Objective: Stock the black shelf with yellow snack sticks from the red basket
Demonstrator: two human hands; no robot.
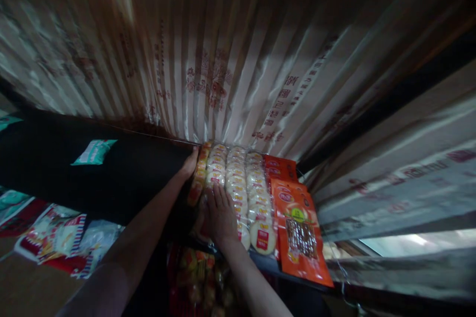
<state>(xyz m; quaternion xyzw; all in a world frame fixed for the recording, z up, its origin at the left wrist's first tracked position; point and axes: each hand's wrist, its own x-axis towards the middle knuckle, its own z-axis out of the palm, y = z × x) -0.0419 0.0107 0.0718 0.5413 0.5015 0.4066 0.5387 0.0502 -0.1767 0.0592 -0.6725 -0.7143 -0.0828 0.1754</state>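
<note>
Rows of round white cakes [236, 176] in clear wrappers with red and yellow labels stand on a dark shelf. My right hand [222, 213] lies over the near part of the left white row, fingers stretched out and close together, holding nothing visible. My left hand [190, 162] rests against the outer left side of a row of golden packs [202, 166], toward the back. Its fingers look extended, though partly hidden and dim. Packs under my right palm are covered and cannot be made out.
Orange snack bags [297, 230] lie right of the cakes. A teal packet [95, 152] is on the black shelf [141, 173] at left. Below are red-and-white packages [59, 233] and a lower pile of packs [195, 275]. Pleated printed sheeting [223, 59] backs the shelf.
</note>
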